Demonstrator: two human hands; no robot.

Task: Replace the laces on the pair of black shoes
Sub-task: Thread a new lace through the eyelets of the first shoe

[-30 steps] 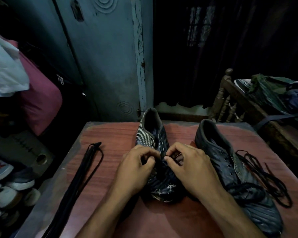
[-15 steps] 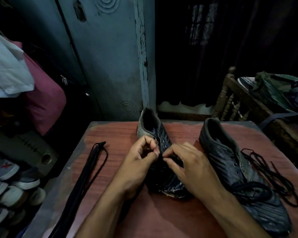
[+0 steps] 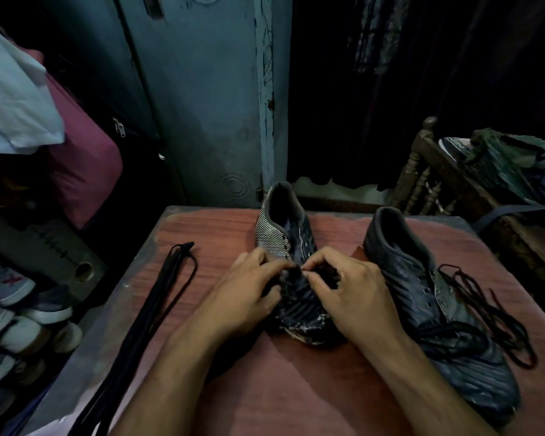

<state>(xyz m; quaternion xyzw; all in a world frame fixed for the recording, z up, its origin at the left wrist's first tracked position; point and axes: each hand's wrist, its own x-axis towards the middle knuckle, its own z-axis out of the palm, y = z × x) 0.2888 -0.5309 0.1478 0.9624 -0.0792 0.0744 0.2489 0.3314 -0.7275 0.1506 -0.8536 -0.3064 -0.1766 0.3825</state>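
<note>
Two black shoes stand on a reddish table (image 3: 312, 388), toes toward me. The left shoe (image 3: 283, 228) has a striped side and lies between my hands. My left hand (image 3: 249, 294) and my right hand (image 3: 350, 297) meet over its eyelet area, fingertips pinching a dark lace there; the lace itself is mostly hidden by my fingers. The right shoe (image 3: 428, 297) lies unlaced, with a loose tangled black lace (image 3: 485, 313) draped over it and beside it. A bundle of straight black laces (image 3: 158, 306) lies along the table's left side.
A blue-grey metal door (image 3: 202, 105) stands behind the table. Several sneakers (image 3: 19, 309) are stacked low on the left under a maroon bag (image 3: 82, 171). A wooden chair (image 3: 428, 171) piled with clothes stands at the right.
My hands have shifted slightly along the left shoe's eyelets, and my left fingers now reach further toward the right hand. The camera has tilted a little.
</note>
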